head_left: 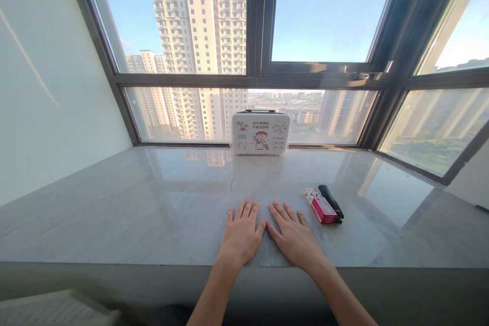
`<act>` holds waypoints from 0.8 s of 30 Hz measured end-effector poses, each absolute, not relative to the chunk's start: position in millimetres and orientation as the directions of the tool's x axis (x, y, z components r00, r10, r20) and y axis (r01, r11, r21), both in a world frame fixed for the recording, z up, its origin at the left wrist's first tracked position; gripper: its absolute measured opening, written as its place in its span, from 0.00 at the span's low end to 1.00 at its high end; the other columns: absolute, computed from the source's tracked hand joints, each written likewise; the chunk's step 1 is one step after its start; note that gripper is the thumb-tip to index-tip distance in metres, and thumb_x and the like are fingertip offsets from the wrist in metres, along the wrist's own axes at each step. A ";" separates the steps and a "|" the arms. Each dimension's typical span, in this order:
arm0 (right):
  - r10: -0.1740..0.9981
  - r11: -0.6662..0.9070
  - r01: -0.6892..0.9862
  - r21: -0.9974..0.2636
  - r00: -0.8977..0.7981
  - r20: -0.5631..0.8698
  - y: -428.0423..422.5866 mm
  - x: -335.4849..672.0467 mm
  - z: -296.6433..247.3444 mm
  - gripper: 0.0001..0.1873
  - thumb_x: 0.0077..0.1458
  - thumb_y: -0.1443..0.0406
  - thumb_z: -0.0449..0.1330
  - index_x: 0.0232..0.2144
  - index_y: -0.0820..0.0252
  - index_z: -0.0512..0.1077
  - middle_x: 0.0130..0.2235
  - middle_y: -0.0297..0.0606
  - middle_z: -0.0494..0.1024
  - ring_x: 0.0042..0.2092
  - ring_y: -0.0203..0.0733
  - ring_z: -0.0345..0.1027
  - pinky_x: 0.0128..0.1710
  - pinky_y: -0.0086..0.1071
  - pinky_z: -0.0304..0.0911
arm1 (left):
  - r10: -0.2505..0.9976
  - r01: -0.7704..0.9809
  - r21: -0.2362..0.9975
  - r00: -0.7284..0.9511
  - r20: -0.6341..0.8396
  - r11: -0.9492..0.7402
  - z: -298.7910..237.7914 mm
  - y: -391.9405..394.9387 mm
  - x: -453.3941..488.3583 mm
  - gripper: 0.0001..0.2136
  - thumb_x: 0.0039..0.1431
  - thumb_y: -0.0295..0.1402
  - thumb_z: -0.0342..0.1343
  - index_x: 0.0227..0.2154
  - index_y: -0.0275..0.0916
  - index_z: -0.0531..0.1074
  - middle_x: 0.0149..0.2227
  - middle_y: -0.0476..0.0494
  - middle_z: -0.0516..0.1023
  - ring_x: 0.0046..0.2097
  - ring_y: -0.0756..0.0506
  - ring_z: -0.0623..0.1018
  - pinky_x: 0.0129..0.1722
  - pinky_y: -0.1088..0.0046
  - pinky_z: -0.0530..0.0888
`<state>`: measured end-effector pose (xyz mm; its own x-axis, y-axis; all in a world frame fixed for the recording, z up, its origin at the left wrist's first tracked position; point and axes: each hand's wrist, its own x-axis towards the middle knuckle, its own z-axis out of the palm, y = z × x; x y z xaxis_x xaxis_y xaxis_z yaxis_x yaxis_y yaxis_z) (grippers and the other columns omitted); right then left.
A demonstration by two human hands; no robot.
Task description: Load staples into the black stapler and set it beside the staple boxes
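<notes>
My left hand (241,234) lies flat on the grey marble windowsill (153,229), fingers stretched toward the window. Beside it, my right hand (294,234) also rests flat with its fingers spread, and the two thumbs meet or nearly meet. Neither hand holds anything. To the right of my right hand are a small red and white box (321,208) and a black stapler (330,204), lying side by side and touching. Farther back, a white case (261,133) with cartoon prints and a dark handle stands upright against the window.
Dark window frames (252,81) close off the back and right, with a metal latch (367,75) on one pane. A white wall (57,91) bounds the left. The sill's front edge runs under my wrists. A pale slatted object (57,308) sits below at left.
</notes>
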<state>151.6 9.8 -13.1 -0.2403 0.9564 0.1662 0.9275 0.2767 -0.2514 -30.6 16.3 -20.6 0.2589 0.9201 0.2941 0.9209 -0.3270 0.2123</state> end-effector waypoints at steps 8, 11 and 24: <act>0.838 0.416 0.716 -0.561 -0.061 0.542 -1.1 197.2 14.4 0.22 0.65 0.54 0.50 0.54 0.53 0.74 0.48 0.42 0.79 0.48 0.47 0.71 0.39 0.34 0.68 | 0.932 0.929 0.211 0.245 0.268 -0.305 -16.6 16.4 -31.4 0.27 0.70 0.49 0.34 0.68 0.49 0.55 0.72 0.47 0.53 0.72 0.41 0.51 0.69 0.49 0.51; 0.764 0.224 0.789 -0.572 0.222 0.606 13.5 261.5 21.2 0.26 0.61 0.47 0.54 0.50 0.56 0.76 0.34 0.39 0.77 0.35 0.45 0.71 0.36 0.34 0.64 | 0.935 0.926 0.226 0.243 0.258 -0.303 -16.1 17.4 -31.1 0.27 0.70 0.49 0.35 0.68 0.48 0.55 0.71 0.47 0.53 0.72 0.41 0.51 0.70 0.48 0.50; 0.996 0.067 0.591 -0.804 0.006 0.088 59.9 290.3 -2.9 0.33 0.55 0.38 0.53 0.28 0.60 0.78 0.18 0.31 0.69 0.21 0.37 0.59 0.24 0.29 0.52 | 0.926 0.887 0.333 0.216 0.311 -0.319 -21.7 20.6 -30.1 0.26 0.70 0.50 0.36 0.66 0.49 0.60 0.70 0.46 0.57 0.72 0.41 0.53 0.69 0.47 0.49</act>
<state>290.3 59.9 -2.9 0.0060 0.9961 0.0880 0.5907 0.0674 -0.8040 -30.1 20.6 -21.7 0.2157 0.9257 0.3106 0.8875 -0.3185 0.3330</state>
